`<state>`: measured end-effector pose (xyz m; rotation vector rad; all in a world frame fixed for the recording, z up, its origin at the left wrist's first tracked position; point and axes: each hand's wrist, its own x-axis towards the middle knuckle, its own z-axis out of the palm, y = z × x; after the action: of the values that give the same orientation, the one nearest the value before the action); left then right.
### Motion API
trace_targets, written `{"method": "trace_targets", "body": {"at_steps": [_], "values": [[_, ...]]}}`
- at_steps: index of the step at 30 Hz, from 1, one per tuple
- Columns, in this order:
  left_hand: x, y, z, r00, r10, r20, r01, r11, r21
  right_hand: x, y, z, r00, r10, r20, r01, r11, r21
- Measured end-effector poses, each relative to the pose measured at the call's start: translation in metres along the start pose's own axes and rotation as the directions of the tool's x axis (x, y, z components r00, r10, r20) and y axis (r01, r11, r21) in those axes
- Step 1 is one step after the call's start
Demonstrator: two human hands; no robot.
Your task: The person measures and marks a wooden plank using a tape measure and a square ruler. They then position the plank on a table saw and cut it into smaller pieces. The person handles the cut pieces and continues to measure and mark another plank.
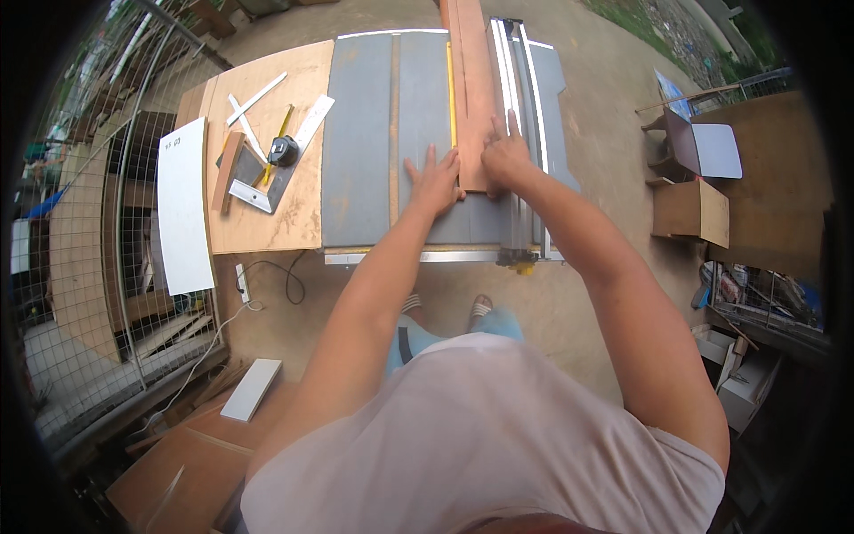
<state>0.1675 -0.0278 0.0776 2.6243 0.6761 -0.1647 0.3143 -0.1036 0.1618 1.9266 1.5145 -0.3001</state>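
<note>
A long reddish-brown wooden board [471,116] lies lengthwise on the grey top of a table saw [360,142], along a silver metal fence [507,80]. My left hand [436,182] rests with fingers spread on the grey top, its right side touching the board's near left corner. My right hand [509,162] is at the board's near right end. Its index finger stretches forward over the fence, and the other fingers are curled down at the board, partly hidden. A thin yellow strip [452,89] runs along the board's left edge. No blade can be made out.
Left of the saw, a plywood top [298,196] carries a tape measure [283,151], a square [252,196] and white strips [258,98]. A white panel [184,214] leans there. Cables lie below. To the right are a chair [703,147] and a wooden box [689,212].
</note>
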Motion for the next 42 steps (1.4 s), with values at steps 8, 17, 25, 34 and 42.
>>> {"method": "trace_targets", "body": {"at_steps": [8, 17, 25, 34, 42], "values": [[-0.011, -0.004, 0.005, 0.981, -0.177, -0.076, 0.165, 0.976, -0.14, -0.001, -0.008, -0.008, 0.996, 0.077, -0.036, -0.077, 0.997, 0.007], [-0.116, -0.19, -0.019, 0.64, -0.471, -0.607, 0.419, 0.876, -0.239, -0.001, -0.017, -0.018, 0.994, 0.105, 0.023, -0.105, 0.994, 0.009], [-0.142, -0.353, -0.105, 0.403, -0.708, -0.58, 0.823, 0.558, -0.109, -0.005, -0.023, -0.023, 0.987, 0.157, 0.015, -0.158, 0.987, 0.031], [-0.124, -0.415, -0.158, 0.543, -0.802, -0.25, 0.805, 0.582, -0.116, -0.005, -0.012, -0.009, 0.989, 0.147, 0.008, -0.147, 0.984, 0.1], [-0.165, -0.279, -0.149, 0.658, -0.728, -0.191, -0.033, 0.226, -0.974, -0.004, -0.025, 0.023, 0.969, 0.186, -0.161, -0.174, 0.981, 0.083]]}}
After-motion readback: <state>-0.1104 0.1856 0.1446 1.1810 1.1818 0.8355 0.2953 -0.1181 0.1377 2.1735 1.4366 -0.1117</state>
